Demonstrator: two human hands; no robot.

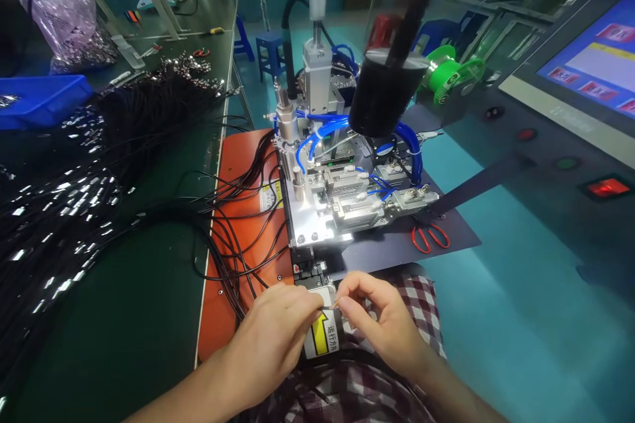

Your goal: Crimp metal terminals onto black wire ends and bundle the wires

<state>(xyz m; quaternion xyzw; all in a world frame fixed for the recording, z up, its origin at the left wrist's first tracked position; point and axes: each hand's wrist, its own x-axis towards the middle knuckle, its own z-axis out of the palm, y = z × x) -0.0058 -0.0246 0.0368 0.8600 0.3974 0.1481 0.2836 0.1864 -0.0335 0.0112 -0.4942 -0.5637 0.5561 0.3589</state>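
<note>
Left hand (285,317): thumb and fingers closed in a pinch on a thin cable end (327,307). Right hand (381,318): thumb and forefinger drawn together at the pale wire tip (337,303), the other fingers loosely curled. The cable end spans the small gap between the two hands, its long axis running left to right – crosswise to the yellow arrow (321,336) on the label below, which points away from the worker. Just beyond the left fingertips sits a black clamp block (310,272), nearer to that hand than to the right. Farther out: black cables (233,238) across an orange plate (251,145), the pneumatic machine (342,192), and red-handled scissors (421,242) at right.
</note>
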